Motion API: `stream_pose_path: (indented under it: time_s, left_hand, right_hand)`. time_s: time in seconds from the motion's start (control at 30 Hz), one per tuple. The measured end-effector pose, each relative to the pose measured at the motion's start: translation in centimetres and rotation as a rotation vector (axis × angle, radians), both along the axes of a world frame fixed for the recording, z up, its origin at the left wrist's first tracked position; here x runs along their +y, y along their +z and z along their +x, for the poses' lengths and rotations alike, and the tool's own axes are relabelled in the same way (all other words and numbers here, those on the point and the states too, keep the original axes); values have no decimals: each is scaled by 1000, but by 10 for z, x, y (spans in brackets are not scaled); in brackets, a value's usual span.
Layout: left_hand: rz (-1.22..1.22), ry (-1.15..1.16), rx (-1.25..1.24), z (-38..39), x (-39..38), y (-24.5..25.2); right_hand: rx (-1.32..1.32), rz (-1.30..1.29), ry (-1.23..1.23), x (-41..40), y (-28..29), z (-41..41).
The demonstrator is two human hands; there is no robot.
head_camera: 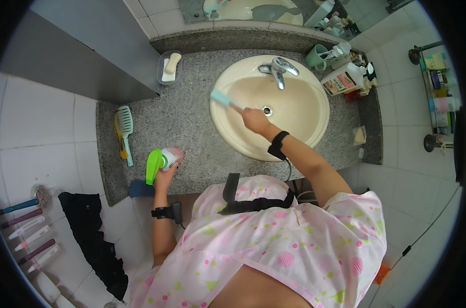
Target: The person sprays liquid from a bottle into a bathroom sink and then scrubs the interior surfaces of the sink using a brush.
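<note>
My right hand [255, 120] is over the cream washbasin [304, 127], gripping the handle of a light-blue brush [221, 98]. The brush is blurred, and its head lies over the basin's left rim. At the counter's front left, my left hand [166, 177] is closed around a white spray bottle [172, 157] with a bright green trigger head [153, 166]. The bottle tilts, and its nozzle points towards me. A chrome faucet [278, 70] stands at the back of the basin, above the round drain [267, 111].
Left on the granite counter [194, 127] lie a mint comb [125, 123] and a yellow comb [120, 134]. A soap dish [180, 73] sits at the back. Bottles [344, 79] and a green mug [315, 57] crowd the back right. A grey cabinet [102, 57] juts over the left side.
</note>
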State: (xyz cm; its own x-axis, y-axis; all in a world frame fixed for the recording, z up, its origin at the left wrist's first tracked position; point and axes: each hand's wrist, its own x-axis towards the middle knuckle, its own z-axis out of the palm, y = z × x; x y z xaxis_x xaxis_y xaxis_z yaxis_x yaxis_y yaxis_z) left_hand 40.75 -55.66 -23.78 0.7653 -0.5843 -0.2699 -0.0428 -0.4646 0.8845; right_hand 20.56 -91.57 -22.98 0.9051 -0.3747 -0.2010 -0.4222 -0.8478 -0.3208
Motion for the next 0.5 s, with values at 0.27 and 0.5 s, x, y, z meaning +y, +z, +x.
stream_pose_path:
  time_s: [0.27,0.5]
  left_hand:
    - [-49,-17,-27,6,3,-8]
    - [-51,-4,-55,1,-1,-2]
  right_hand:
    - [-45,-100,1,-16,-15,3]
    - [-99,-175,-264,-44,-19,15]
